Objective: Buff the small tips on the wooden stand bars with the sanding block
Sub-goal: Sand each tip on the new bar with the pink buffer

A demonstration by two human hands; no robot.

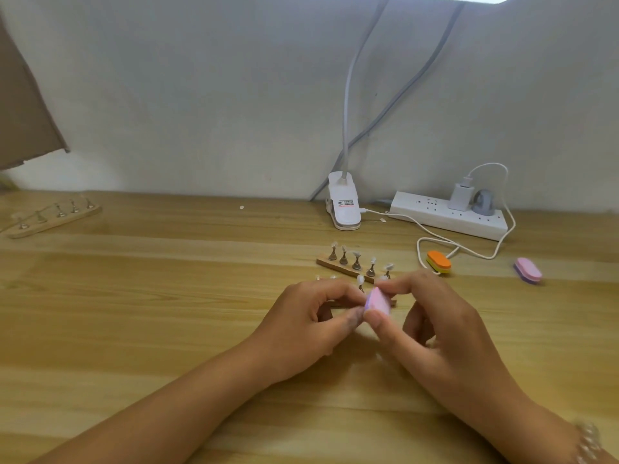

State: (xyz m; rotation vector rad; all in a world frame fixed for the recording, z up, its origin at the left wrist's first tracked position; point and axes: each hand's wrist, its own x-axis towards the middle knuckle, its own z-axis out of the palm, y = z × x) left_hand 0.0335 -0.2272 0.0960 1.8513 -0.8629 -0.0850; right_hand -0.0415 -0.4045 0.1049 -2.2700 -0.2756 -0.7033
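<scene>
My right hand [432, 316] pinches a pink and purple sanding block [380, 301] between thumb and forefinger. My left hand [311, 323] meets it from the left, its thumb and forefinger pinched against the block's left end; what they hold is hidden. Just behind the hands lies a wooden stand bar [348, 267] with several metal posts bearing small pale tips. A second bar is mostly hidden under my hands; one of its tips [360, 280] sticks up above the block. A third wooden bar [50, 217] with posts lies at the far left.
An orange and yellow block [438, 261] and a pink and purple block [528, 269] lie to the right. A white clip lamp base [344, 205], a white power strip [449, 216] with a charger and a looping white cable [469, 251] sit near the wall.
</scene>
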